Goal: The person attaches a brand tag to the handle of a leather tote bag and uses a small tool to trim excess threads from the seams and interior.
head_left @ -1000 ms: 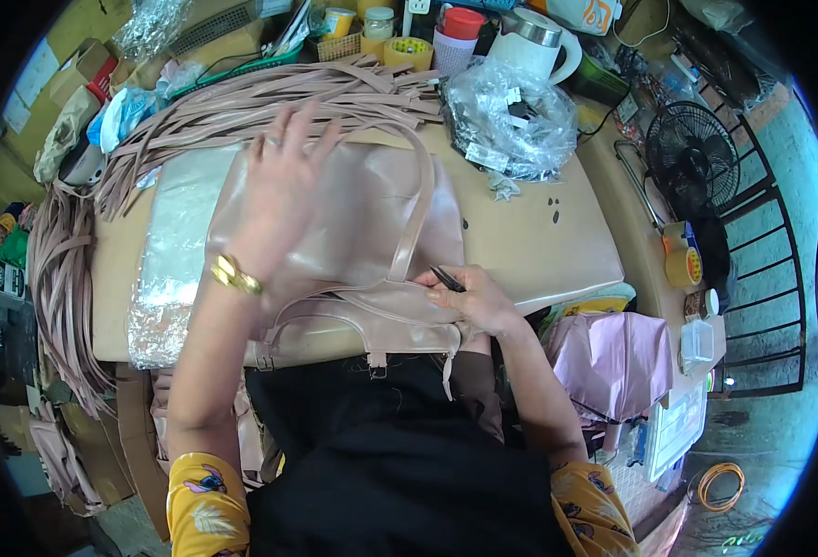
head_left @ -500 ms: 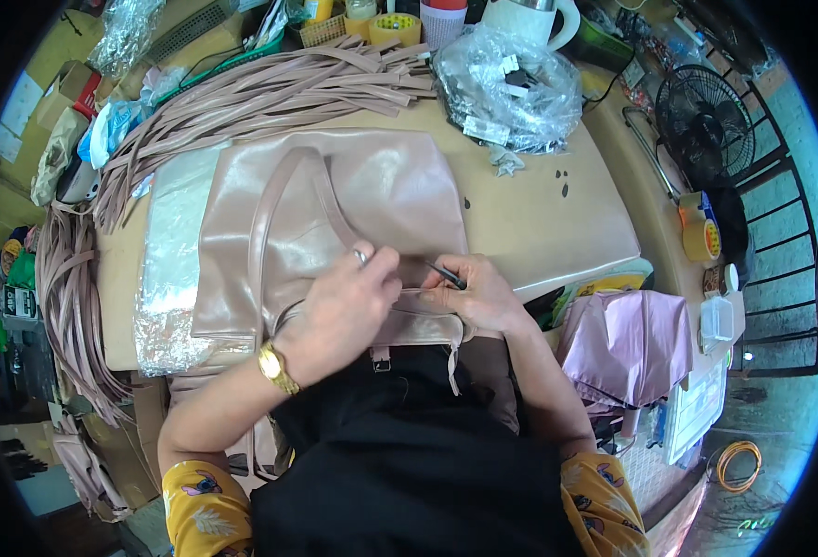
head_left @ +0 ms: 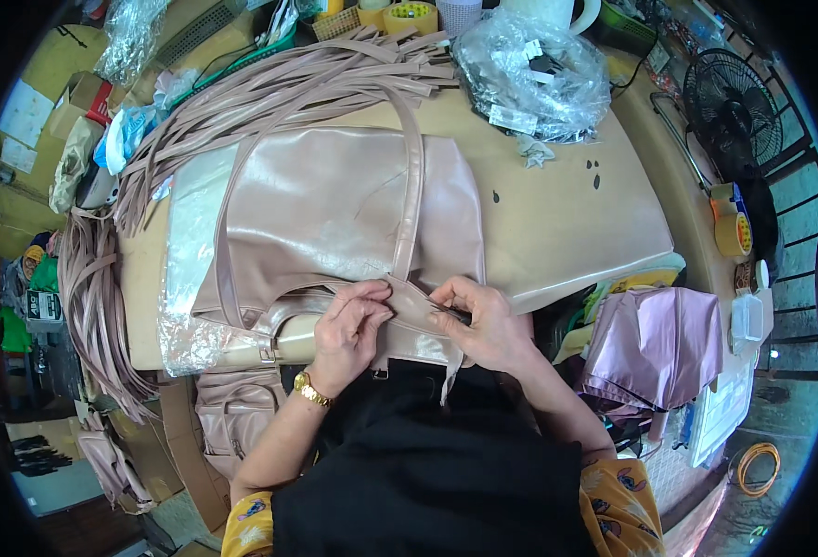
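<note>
A pinkish-beige glossy handbag (head_left: pixel 316 204) lies before me, its strap (head_left: pixel 412 176) arching over the body. My left hand (head_left: pixel 348 334), with a gold watch at the wrist, is closed in a pinch beside the bag's near edge. What its fingertips hold, if anything, is too small to make out. Across from it, my right hand (head_left: pixel 483 325) is closed round a slim dark tool (head_left: pixel 457 315), mostly hidden by the fingers. Its fingertips also touch the strip of bag material (head_left: pixel 413 304) between my hands. A small buckle (head_left: pixel 267 353) hangs at the bag's near left.
Bundles of pink strips (head_left: pixel 288 88) lie along the back and hang over the left side (head_left: pixel 93 297). A clear plastic bundle (head_left: pixel 529 79) sits at the back. To the right are shiny pink fabric (head_left: pixel 655 348), tape rolls (head_left: pixel 732 232) and a black fan (head_left: pixel 734 107).
My left hand has come down and turned, fingertips now pinched near the bag's edge. The strap has flipped upward and right, and the bag's near edge has shifted. My right hand keeps the dark tool.
</note>
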